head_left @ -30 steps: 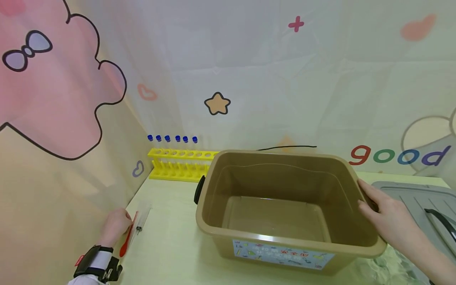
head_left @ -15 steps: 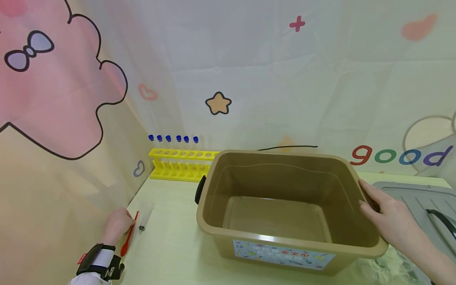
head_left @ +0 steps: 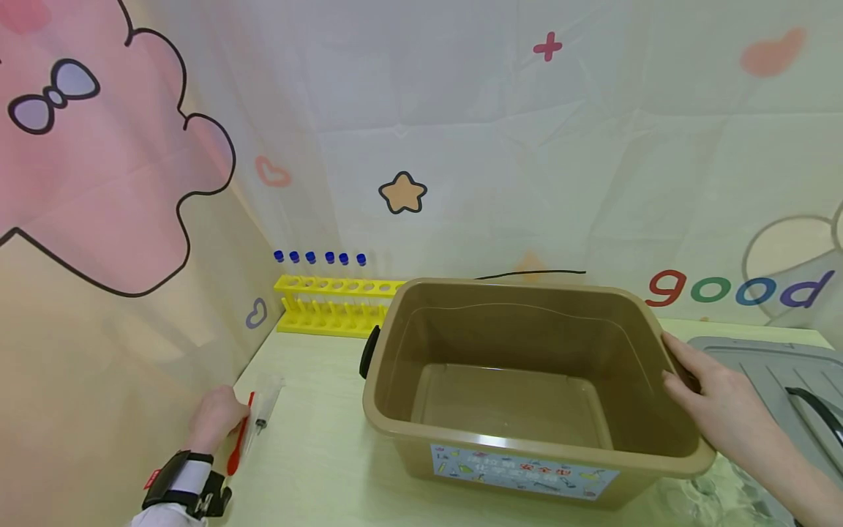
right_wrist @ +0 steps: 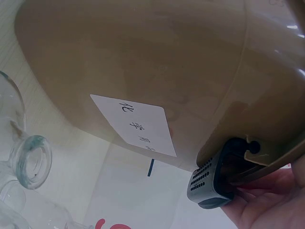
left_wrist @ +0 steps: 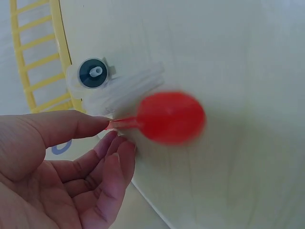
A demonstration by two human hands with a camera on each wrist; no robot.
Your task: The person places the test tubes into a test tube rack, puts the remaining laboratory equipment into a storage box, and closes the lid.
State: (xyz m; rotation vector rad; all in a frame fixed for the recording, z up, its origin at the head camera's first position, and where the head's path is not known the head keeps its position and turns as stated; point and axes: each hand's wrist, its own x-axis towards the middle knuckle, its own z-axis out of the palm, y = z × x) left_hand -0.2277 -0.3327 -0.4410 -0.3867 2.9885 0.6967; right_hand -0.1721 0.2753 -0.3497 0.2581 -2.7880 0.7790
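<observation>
My left hand (head_left: 219,419) is at the table's left edge, pinching a red plastic spoon (left_wrist: 171,118) by its thin handle between thumb and fingers. The spoon's bowl is blurred in the left wrist view. Just beside it lie a clear syringe (head_left: 266,406) with a dark plunger end and some clear thin plastic pieces (left_wrist: 126,90). My right hand (head_left: 718,399) holds the right end of a big brown plastic bin (head_left: 487,439), thumb over the rim. In the right wrist view, fingers curl under the rim beside a grey and black clip handle (right_wrist: 209,183).
A yellow test tube rack (head_left: 329,322) with several blue-capped tubes stands behind the bin's left side. Right of the bin lies a grey lid (head_left: 777,359) with a black handle. Clear glassware (right_wrist: 33,162) stands close by the bin's right end. A printed cloth hangs behind.
The red spoon has turned slightly in my left hand, its bowl shifting a little to the right. The right hand and the bin stay in place.
</observation>
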